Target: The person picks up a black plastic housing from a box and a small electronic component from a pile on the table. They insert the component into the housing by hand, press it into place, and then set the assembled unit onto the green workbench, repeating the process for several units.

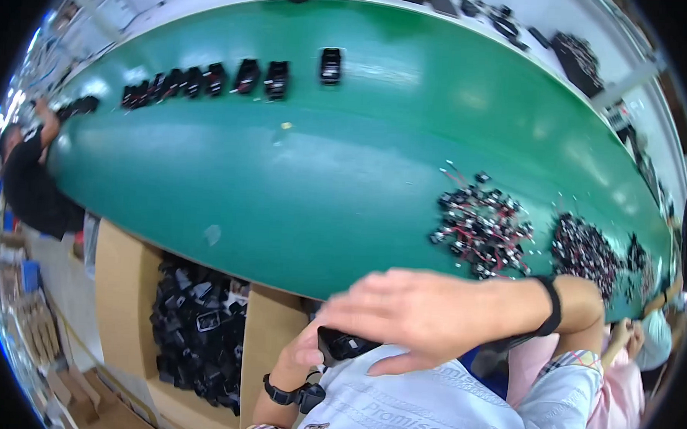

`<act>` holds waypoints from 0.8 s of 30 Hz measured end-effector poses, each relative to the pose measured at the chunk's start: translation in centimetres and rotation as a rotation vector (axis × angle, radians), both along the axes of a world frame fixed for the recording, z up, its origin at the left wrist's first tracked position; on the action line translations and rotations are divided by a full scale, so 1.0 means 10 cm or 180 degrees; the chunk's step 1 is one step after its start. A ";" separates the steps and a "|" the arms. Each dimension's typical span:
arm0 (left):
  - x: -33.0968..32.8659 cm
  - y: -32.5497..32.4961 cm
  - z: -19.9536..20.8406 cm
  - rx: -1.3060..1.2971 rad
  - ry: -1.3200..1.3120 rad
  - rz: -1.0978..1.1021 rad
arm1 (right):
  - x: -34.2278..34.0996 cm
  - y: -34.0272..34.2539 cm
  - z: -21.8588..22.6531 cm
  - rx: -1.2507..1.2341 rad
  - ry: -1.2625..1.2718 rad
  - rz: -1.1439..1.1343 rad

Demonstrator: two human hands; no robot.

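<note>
Close to my body, my left hand [303, 351] is closed on a black plastic housing [343, 345] with a glossy, hollow-looking end. My right hand [424, 310] reaches across from the right, its fingers stretched out flat over the housing and over the left fingers. The right thumb stands apart from them. Blur at the right fingertips hides whether they touch the housing. A black watch is on my left wrist and a black band on my right.
The green table [322, 183] carries a row of black housings [246, 76] at the far left and piles of small wired parts [485, 228] at right. An open cardboard box [125, 305] of black parts [200, 338] stands left. Other people sit at both sides.
</note>
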State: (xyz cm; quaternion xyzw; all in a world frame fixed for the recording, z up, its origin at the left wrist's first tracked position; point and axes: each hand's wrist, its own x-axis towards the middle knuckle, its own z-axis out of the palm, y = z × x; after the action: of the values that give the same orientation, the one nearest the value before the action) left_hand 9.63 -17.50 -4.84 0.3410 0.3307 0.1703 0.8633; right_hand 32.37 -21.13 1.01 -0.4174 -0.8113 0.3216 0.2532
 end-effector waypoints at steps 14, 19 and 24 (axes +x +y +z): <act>0.73 0.17 -0.67 0.1223 -0.0564 0.0359 | 0.04 -0.45 -0.49 0.0511 0.0089 -0.2104; 0.73 0.17 -0.73 0.0973 -0.0811 -0.0208 | 1.14 -0.37 -0.32 -0.0027 -0.0885 -0.2710; 0.87 0.21 -0.71 0.0972 -0.0904 -0.0487 | 1.50 -0.27 -0.37 -0.1305 -0.2365 -0.2795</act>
State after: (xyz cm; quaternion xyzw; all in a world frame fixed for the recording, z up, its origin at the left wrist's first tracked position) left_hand 18.38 -15.40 -11.99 0.4644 0.1493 0.1986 0.8500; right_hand 47.36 -23.86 -2.73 -0.8374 -0.5191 0.1697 -0.0233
